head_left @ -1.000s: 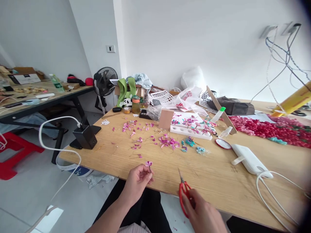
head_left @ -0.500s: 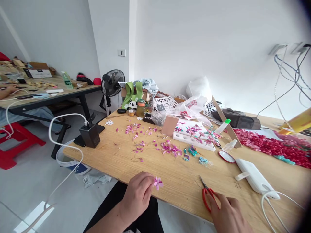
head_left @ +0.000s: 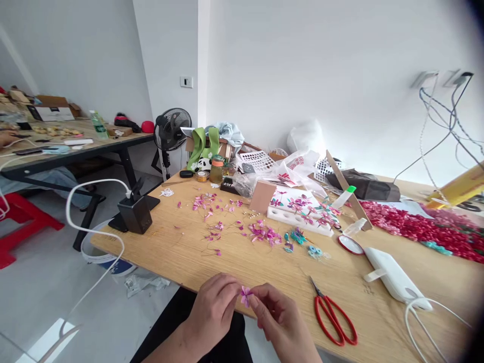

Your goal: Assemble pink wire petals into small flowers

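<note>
Between my two hands is a small pink-purple flower (head_left: pixel 245 295), held just over the table's front edge. My left hand (head_left: pixel 216 308) pinches it from the left, fingertips closed behind the petals. From the other side my right hand (head_left: pixel 278 313) has thumb and forefinger closed on a petal. Red-handled scissors (head_left: pixel 334 315) lie on the table to the right of that hand, released. Farther in lie a heap of loose pink petals (head_left: pixel 265 234) on thin wires, with teal thread bundles (head_left: pixel 298 236) beside it.
Finished-looking flowers stand in a white foam block (head_left: pixel 298 223). A white device (head_left: pixel 395 277) with a cable and a tape roll (head_left: pixel 351 244) lie to the right. A black power block (head_left: pixel 135 214) sits left, a fan (head_left: pixel 172 128) behind.
My right hand has let go of the scissors and moved left to the flower, gripping a petal. The left hand keeps its hold in nearly the same place.
</note>
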The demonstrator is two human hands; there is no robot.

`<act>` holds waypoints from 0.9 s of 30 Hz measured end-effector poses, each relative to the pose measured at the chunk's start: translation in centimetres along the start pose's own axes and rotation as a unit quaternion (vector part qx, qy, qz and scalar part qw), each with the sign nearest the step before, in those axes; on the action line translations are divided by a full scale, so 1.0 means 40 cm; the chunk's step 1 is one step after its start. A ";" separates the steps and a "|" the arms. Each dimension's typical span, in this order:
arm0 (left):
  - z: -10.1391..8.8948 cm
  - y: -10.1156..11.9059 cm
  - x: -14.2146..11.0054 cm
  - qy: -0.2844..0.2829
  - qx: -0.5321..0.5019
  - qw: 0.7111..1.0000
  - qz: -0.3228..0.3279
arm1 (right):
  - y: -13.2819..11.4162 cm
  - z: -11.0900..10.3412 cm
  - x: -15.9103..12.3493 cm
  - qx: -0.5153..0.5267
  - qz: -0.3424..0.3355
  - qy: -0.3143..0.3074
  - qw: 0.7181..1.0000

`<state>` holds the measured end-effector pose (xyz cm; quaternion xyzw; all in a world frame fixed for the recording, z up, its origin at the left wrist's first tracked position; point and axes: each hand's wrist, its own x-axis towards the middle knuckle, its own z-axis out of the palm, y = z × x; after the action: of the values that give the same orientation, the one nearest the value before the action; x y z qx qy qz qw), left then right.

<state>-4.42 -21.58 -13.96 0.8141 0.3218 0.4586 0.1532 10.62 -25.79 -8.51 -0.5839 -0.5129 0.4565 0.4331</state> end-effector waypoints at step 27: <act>0.000 -0.085 0.142 0.020 -0.146 0.987 -0.072 | 0.020 -0.092 0.140 0.054 0.023 -0.010 0.998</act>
<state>-3.62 -15.24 -12.13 0.7486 0.3124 0.5042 0.2963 14.70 -20.44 -9.00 -0.5670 -0.4783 0.4988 0.4482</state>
